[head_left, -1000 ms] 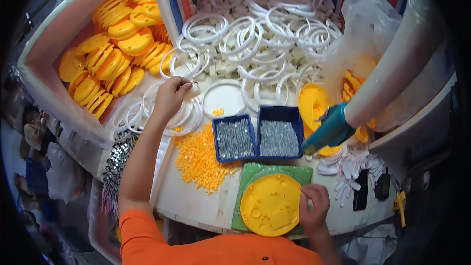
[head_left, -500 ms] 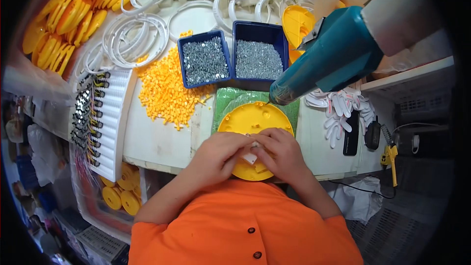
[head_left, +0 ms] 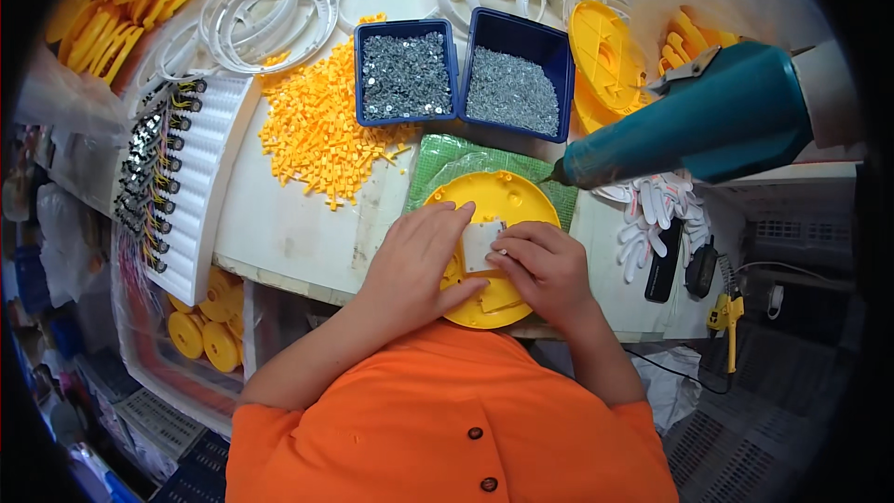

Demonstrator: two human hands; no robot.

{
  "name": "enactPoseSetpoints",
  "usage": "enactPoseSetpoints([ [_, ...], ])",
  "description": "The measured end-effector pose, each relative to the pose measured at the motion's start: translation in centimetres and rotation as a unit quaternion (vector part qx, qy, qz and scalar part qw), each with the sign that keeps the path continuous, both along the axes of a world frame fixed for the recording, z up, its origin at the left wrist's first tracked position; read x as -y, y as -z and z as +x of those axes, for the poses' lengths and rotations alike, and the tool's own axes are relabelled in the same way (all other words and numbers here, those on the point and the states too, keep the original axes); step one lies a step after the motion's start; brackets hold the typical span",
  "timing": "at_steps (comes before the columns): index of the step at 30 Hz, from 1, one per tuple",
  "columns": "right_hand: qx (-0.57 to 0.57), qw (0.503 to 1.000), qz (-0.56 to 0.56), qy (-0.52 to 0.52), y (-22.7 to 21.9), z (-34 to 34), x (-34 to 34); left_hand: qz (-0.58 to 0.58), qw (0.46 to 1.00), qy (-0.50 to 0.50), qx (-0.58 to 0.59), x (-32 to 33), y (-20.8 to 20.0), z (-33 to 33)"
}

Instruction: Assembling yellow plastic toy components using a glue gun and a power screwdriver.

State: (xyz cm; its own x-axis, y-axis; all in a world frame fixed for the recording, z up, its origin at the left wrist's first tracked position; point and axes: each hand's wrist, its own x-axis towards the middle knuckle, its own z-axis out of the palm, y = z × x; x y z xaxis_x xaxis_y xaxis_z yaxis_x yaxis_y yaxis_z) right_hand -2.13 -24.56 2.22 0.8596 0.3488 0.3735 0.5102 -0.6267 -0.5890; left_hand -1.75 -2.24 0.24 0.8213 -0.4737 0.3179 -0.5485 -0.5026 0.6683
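Observation:
A round yellow plastic piece with raised posts lies in front of me, on the edge of a green mat. A flat white square part rests inside it. My left hand lies over the left side of the yellow piece, fingers stretched and thumb apart. With fingers curled and thumb against forefinger, my right hand is at the right edge of the white part. A tiny pale thing shows at that pinch, too small to name. Beyond the yellow piece, the tip of a teal power screwdriver points in from the right.
Two blue bins hold small metal pieces. Loose small yellow parts are heaped to their left, near white rings. A white foam tray carries wired parts. White gloves and a yellow-handled tool are at right.
My hands were close together over the white part; the left has drawn away leftward and flattened out, uncovering more of it. The whole view has shifted, and the screwdriver appears further right.

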Motion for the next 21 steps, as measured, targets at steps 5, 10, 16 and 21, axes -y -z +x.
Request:
enactPoseSetpoints([
  [5,0.022,0.999,-0.017,-0.022,-0.6,0.3,0.2,-0.032,0.999,-0.005,-0.005,-0.2,0.0,0.0],
  [10,-0.004,0.998,-0.046,-0.037,0.4,0.5,-0.1,0.039,0.999,-0.014,0.032,-0.1,0.1,0.2],
  [16,-0.081,0.981,0.043,-0.169,-0.8,3.8,2.2,0.068,0.996,0.049,0.013,-0.4,-1.1,2.1],
  [21,-0.008,0.998,-0.005,0.056,-0.8,6.2,4.3,0.166,0.97,0.173,0.032,-1.4,-3.1,4.6],
])
